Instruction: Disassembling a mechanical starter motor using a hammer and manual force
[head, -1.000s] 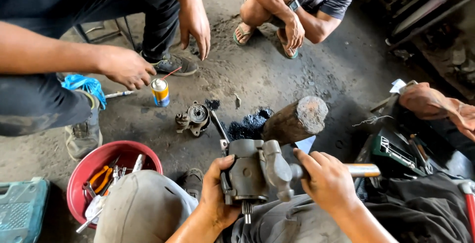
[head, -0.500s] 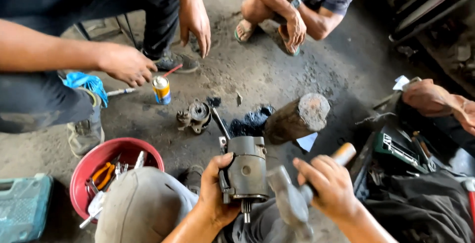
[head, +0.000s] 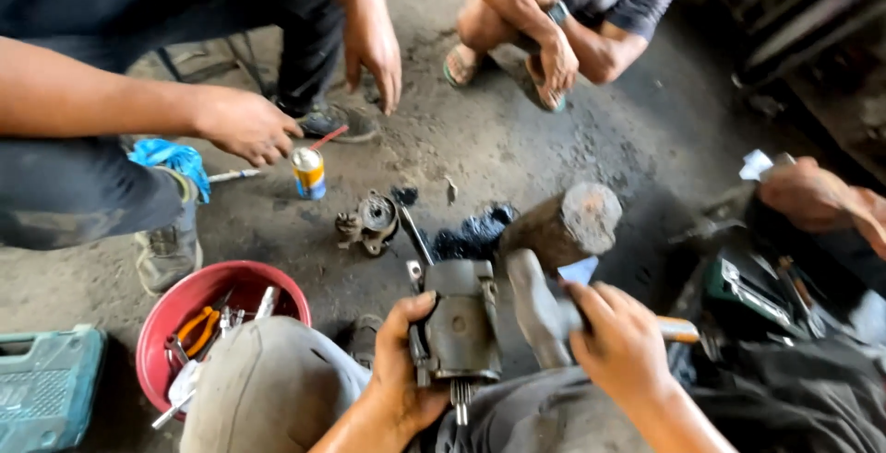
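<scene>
Hammering on a grey metal housing (head: 459,319) looks to be the step in hand, and I judge the job to be partway through: a smaller round metal part (head: 369,222) already lies apart on the concrete floor (head: 517,139) beyond the housing, beside a patch of black grease (head: 471,232), while the housing itself is whole in the lap, a splined shaft poking out of its near end. The left hand (head: 401,370) is wrapped around the housing's left side, thumb up along its edge, holding it upright. The right hand (head: 620,342) is closed around the handle of a hammer (head: 535,310), whose head hangs just right of the housing, close to it; whether it touches is unclear. A wooden log block (head: 563,224) lies on the floor just beyond the hammer. Left of the housing sits a red bucket (head: 175,310) of hand tools, with a teal tool case (head: 46,384) further left. Beyond the housing stands a small spray can (head: 308,172), near another person's hand (head: 242,125); a third person crouches further off.
</scene>
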